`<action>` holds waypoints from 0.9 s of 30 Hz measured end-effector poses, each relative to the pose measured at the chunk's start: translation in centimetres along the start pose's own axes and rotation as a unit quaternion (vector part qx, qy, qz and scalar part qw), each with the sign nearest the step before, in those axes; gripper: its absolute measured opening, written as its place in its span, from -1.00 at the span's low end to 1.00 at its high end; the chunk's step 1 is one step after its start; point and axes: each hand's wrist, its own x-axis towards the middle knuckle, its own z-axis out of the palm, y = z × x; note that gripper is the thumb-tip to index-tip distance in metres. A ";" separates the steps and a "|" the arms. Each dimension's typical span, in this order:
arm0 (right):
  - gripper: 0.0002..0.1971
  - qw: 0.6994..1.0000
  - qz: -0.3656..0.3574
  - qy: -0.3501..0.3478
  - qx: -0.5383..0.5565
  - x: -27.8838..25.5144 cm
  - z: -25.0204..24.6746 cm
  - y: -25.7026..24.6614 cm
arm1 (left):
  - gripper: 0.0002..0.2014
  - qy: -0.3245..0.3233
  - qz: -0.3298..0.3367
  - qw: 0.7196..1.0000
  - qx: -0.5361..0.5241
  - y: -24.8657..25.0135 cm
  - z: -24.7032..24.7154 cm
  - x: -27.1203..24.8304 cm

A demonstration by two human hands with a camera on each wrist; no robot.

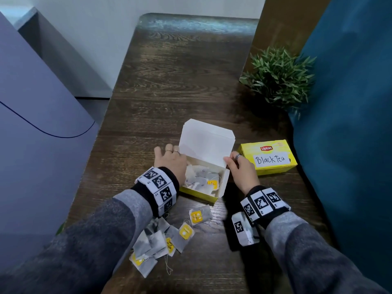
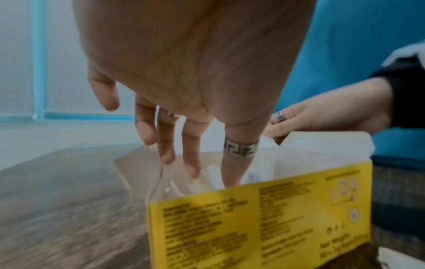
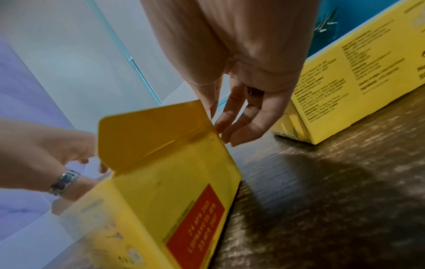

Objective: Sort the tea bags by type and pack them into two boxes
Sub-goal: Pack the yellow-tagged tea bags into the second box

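An open yellow tea box (image 1: 199,193) stands mid-table with its white lid (image 1: 206,141) raised and several tea bags (image 1: 201,181) inside. My left hand (image 1: 169,153) is at the box's left end; its straight, spread fingers (image 2: 190,163) dip into the box (image 2: 264,227). At the right end, my right hand (image 1: 230,159) lightly pinches the edge of the side flap (image 3: 149,134) between thumb and fingers (image 3: 227,131). A closed yellow box labelled "Black Tea" (image 1: 269,159) lies just right of that hand. Several loose tea bags (image 1: 157,240) lie under my left forearm.
The dark wooden table (image 1: 180,81) runs away from me. A small green plant (image 1: 280,77) stands at the back right. Blue fabric (image 1: 350,124) borders the right edge, and a grey surface (image 1: 38,102) lies off the left edge.
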 end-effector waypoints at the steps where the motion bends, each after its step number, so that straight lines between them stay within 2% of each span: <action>1: -0.67 1.000 0.000 0.000 -0.002 0.0 0.0 -0.1 | -0.60 0.037 0.014 0.999 -0.007 0.0 0.0 -0.2; 2: -0.66 1.000 -0.001 0.001 -0.003 0.0 -0.1 -0.2 | -0.62 0.068 0.043 0.996 -0.029 0.2 0.1 -0.2; 3: -0.66 1.000 -0.002 0.001 -0.004 0.0 -0.1 -0.2 | -0.68 0.073 0.080 0.992 -0.058 0.4 -0.1 -0.3; 5: -0.68 1.000 -0.001 -0.002 -0.004 0.1 -0.1 -0.3 | -0.78 -0.005 0.135 0.984 -0.117 1.0 -0.3 -0.3; 7: -0.69 1.000 0.000 -0.007 -0.008 0.1 0.0 -0.4 | -0.64 -0.114 0.162 0.973 -0.119 1.7 -0.1 -0.4; 8: -0.68 1.000 0.001 -0.008 -0.011 0.1 -0.1 -0.4 | -0.62 -0.148 0.169 0.968 -0.113 2.0 0.0 -0.4; 10: -0.66 1.000 0.003 -0.008 -0.016 0.1 -0.1 -0.5 | -0.65 -0.162 0.178 0.959 -0.152 2.2 0.3 -0.7; 12: -0.66 1.000 0.003 -0.007 -0.017 0.2 -0.2 -0.4 | -0.70 -0.108 0.166 0.946 -0.257 1.8 0.7 -1.0; 15: -0.73 1.000 -0.001 -0.001 -0.025 0.2 -0.4 -0.4 | -0.84 0.074 0.155 0.918 -0.357 0.1 1.2 -1.7; 16: -0.75 1.000 -0.003 0.003 -0.023 0.2 -0.5 -0.4 | -0.81 0.107 0.170 0.907 -0.370 -0.5 1.6 -2.0; 17: -0.76 1.000 -0.004 0.007 -0.017 0.1 -0.6 -0.3 | -0.73 0.109 0.201 0.892 -0.389 -0.9 1.9 -2.6; 19: -0.76 1.000 -0.006 0.017 -0.013 0.0 -0.8 -0.2 | -0.69 0.062 0.261 0.876 -0.401 -1.3 2.7 -3.7; 21: -0.74 1.000 -0.006 0.019 -0.025 -0.2 -0.9 -0.1 | -0.74 0.014 0.280 0.899 -0.337 -0.7 3.8 -4.0; 23: -0.75 0.999 -0.001 0.019 -0.029 -0.3 -0.8 0.0 | -0.67 -0.036 0.275 0.928 -0.248 0.6 4.9 -3.9; 27: -0.75 0.999 -0.002 0.028 -0.028 -0.6 -0.5 0.0 | -0.53 -0.098 0.254 0.946 -0.176 2.9 6.0 -3.7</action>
